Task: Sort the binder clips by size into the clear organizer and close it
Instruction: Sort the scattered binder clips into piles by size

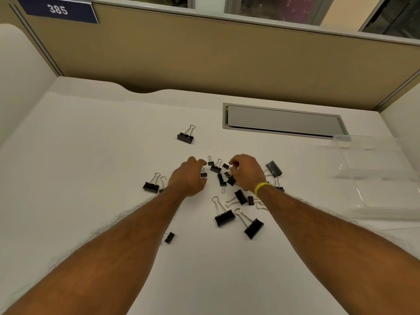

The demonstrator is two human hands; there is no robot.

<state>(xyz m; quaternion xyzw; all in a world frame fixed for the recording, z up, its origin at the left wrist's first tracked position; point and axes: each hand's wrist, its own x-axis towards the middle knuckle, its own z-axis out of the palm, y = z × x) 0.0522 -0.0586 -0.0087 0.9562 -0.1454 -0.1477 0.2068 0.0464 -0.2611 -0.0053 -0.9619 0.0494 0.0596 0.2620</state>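
Binder clips: black folded-steel bodies with silver wire loop handles, scattered loose on the white counter, none in the organizer. Five large clips counted: one alone at the far side, one at the left, two side by side nearest the camera, and one beside the right wrist. One medium clip lies between the near pair and the central heap. One small clip lies apart, by the left forearm. The other small ones are heaped between the hands; exact count not possible, as the hands cover part of the heap.

Clear organizer: transparent plastic, rectangular, lying open at the right edge of the counter, well apart from the clips. Its compartments are too faint to make out.

Left hand: palm down, fingers curled at the heap's left edge, a small clip touching them; cannot tell if it is held. Right hand: fingers curled down into the heap; hold on any clip cannot be told. Yellow wristband on the right wrist.

One grey rectangular hatch is set into the counter. Behind it stands a tan fabric partition with one blue sign reading 385.
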